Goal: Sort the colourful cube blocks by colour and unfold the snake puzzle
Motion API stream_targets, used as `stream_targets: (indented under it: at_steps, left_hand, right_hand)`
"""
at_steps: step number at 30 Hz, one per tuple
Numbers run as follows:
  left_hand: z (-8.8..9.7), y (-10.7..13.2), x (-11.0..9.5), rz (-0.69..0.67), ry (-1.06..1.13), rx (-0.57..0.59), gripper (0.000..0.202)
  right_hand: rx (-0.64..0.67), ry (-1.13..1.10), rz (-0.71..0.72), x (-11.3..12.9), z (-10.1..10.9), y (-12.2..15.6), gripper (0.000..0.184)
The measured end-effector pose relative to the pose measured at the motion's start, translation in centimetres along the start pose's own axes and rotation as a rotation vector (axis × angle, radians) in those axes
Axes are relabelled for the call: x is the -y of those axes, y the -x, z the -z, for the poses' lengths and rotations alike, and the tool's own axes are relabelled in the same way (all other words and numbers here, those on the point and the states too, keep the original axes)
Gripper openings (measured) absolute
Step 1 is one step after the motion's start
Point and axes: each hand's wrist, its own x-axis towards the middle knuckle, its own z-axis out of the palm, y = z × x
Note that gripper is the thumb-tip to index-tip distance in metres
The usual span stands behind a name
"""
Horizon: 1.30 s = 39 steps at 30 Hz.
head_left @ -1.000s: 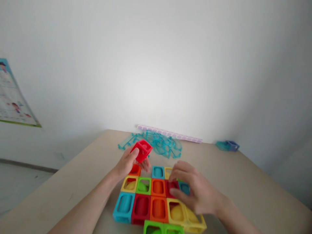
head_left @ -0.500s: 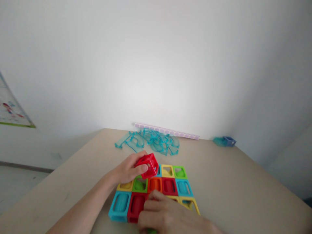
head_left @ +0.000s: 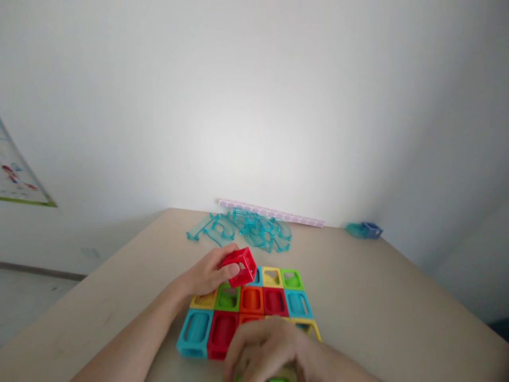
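Observation:
My left hand (head_left: 209, 273) grips a red hollow cube (head_left: 240, 266), holding it tilted just above the far left part of a flat grid of coloured hollow cubes (head_left: 274, 300) on the beige table (head_left: 377, 307). My right hand (head_left: 266, 353) lies low at the near edge of the grid with curled, blurred fingers. It covers the near blocks, and a bit of green shows under it. I cannot make out whether it holds a block.
A heap of clear teal track pieces (head_left: 242, 231) lies at the back of the table, with a pale purple strip (head_left: 270, 212) along the wall behind it. A small blue and teal block (head_left: 366, 229) sits at the far right. A poster (head_left: 16, 178) hangs on the left.
My left hand brought the red cube down and nearer, from beyond the grid to just over it. My right hand pulled back from the grid's right side to its near edge.

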Motion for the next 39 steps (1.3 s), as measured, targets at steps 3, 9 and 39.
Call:
stream_targets:
  at_steps: [3,9,39]
  left_hand:
    - [0.0,-0.1,0.0,-0.008,0.036,0.015,0.059]
    - [-0.1,-0.2,-0.1,0.002,0.173,0.089,0.06]
    - [-0.2,-0.3,0.0,0.03,0.256,0.039,0.055]
  right_hand:
    - [-0.426,-0.212,-0.056,0.9,3.8,0.9,0.036]
    - [-1.181,0.42,-0.7,-1.5,12.1,3.5,0.059]
    - [-0.66,1.206,-1.175,-2.1,8.3,1.8,0.054]
